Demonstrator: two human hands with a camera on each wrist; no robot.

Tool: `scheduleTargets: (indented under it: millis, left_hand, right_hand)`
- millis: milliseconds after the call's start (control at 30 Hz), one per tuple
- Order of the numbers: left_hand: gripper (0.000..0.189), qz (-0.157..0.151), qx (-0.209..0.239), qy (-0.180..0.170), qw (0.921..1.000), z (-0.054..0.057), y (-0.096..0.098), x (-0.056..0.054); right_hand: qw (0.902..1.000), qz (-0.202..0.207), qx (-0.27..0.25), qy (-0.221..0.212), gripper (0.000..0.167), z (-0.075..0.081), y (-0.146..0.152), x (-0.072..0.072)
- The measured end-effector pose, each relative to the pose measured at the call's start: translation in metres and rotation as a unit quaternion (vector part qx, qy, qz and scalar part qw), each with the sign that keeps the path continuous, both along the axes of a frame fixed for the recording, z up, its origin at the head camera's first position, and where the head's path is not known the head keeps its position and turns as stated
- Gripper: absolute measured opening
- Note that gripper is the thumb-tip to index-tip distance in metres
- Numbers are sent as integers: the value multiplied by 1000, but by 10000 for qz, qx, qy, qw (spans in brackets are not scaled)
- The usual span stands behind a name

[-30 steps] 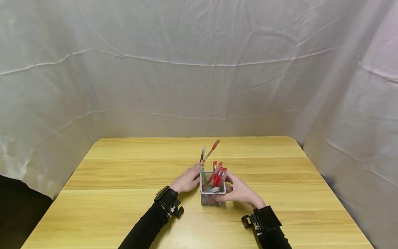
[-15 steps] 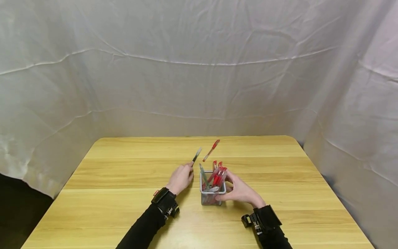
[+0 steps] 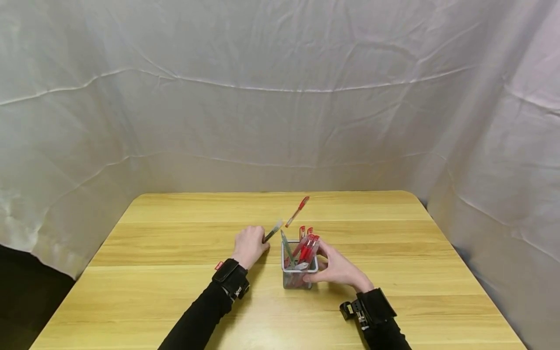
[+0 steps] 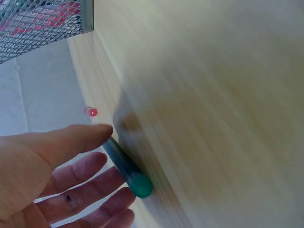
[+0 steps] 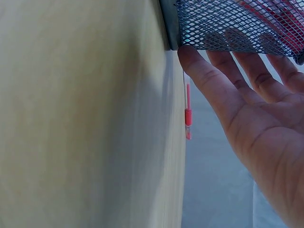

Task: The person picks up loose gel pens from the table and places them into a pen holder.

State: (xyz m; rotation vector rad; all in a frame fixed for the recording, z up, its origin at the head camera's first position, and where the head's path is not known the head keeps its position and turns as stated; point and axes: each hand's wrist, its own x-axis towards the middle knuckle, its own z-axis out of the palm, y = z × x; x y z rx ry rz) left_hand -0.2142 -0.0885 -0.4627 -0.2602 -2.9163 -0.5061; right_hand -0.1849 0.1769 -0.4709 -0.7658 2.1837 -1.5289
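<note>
In the head view, my left hand (image 3: 249,247) pinches a green pen (image 3: 273,230) just left of a wire-mesh pen holder (image 3: 290,280). Seen from the left wrist, thumb and fingers are on either side of this pen (image 4: 122,162), its green end pointing toward the camera. My right hand (image 3: 340,269) holds the holder from the right. In the right wrist view the thumb touches the mesh wall (image 5: 218,26) near its base, with the fingers behind it. Several red pens (image 3: 308,247) and a green pen (image 3: 287,249) stand tilted inside the holder.
A single red pen (image 3: 297,211) lies on the wooden table (image 3: 175,243) behind the holder, slanting away to the right. Grey-white cloth (image 3: 262,121) hangs behind and beside the table.
My left hand has drawn back from the holder to the left and toward me, taking the green pen along. Right hand and holder have stayed put.
</note>
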Motion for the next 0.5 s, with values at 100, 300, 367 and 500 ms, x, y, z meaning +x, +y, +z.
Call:
scheduleTargets:
  millis: [100, 300, 367, 500]
  left_hand:
    - [26, -141, 46, -127, 9998, 1, 3, -4]
    - [26, -232, 77, -351, 9991, -3, 5, -16]
    - [23, -219, 93, -372, 9990, -3, 4, -19]
    - [17, -213, 143, -437, 9987, -1, 3, -22]
  right_hand:
    - [10000, 0, 16, 2, 85, 1, 0, 0]
    - [10000, -30, 76, 21, 85, 2, -1, 0]
    - [10000, -30, 62, 9, 85, 2, -1, 0]
    - [10000, -35, 30, -47, 86, 2, -2, 0]
